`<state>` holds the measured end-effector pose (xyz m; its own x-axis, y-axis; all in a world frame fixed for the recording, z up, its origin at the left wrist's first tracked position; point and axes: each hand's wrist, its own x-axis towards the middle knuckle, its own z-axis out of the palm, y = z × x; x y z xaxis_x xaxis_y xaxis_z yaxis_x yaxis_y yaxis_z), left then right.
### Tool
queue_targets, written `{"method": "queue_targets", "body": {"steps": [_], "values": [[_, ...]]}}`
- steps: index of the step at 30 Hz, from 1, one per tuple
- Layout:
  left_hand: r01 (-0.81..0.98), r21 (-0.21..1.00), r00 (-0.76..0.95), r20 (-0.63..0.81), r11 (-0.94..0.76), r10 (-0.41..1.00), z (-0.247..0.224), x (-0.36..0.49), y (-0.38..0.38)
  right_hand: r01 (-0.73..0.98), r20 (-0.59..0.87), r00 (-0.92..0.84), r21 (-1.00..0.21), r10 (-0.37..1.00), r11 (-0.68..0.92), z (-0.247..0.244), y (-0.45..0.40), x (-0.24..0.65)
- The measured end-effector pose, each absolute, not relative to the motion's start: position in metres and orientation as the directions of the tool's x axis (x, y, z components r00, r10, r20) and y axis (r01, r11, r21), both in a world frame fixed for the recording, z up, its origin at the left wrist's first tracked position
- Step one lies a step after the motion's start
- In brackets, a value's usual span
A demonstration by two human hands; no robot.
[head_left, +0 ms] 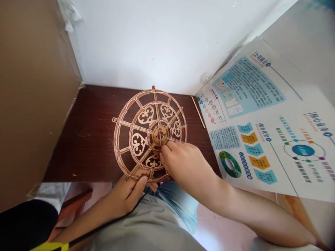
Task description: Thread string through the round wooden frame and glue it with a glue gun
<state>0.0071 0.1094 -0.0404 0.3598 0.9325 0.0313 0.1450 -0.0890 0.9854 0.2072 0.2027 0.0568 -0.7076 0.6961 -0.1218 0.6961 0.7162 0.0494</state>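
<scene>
A round wooden wheel frame (138, 143) with scroll-cut panels and spokes is tilted above the dark table. Red and white wires run along its rings, and some thin wire ends stand at its hub (160, 135). My left hand (133, 188) grips the wheel's lower rim, thumb in front and fingers behind it. Close to the hub, on its lower right, my right hand (178, 157) has its fingers pinched together. What lies between those fingertips is too small to make out.
The dark brown table (86, 139) meets a white wall behind. A thin wooden stick (198, 112) lies at its right edge, beside a printed poster (251, 139). A brown panel (34, 87) stands on the left. A red-brown stool (78, 202) shows below.
</scene>
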Motion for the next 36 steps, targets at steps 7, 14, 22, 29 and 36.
{"method": "queue_targets", "body": {"steps": [7, 14, 22, 29, 36], "values": [[0.202, 0.966, 0.335, 0.085, -0.16, 0.938, -0.05, 0.01, 0.107, 0.676, -0.184, -0.728, -0.029, 0.66, 0.737, 0.057, 0.207, 0.212], [-0.022, 1.0, 0.297, 0.025, -0.019, 0.955, -0.048, 0.008, 0.107, 0.685, 0.12, -0.63, -0.38, 0.767, 0.622, 0.057, 0.215, 0.25], [-0.244, 0.959, 0.28, -0.073, 0.144, 0.957, -0.059, 0.004, 0.102, 0.589, 0.242, -0.58, -0.535, 0.778, 0.606, 0.051, 0.204, 0.257], [-0.312, 0.938, 0.264, -0.064, 0.148, 0.962, -0.06, 0.004, 0.103, 0.542, 0.337, -0.551, -0.55, 0.763, 0.635, 0.044, 0.201, 0.261], [-0.264, 0.955, 0.25, -0.068, 0.135, 0.966, -0.057, 0.003, 0.103, 0.488, 0.268, -0.618, -0.607, 0.739, 0.628, 0.033, 0.192, 0.25]]}}
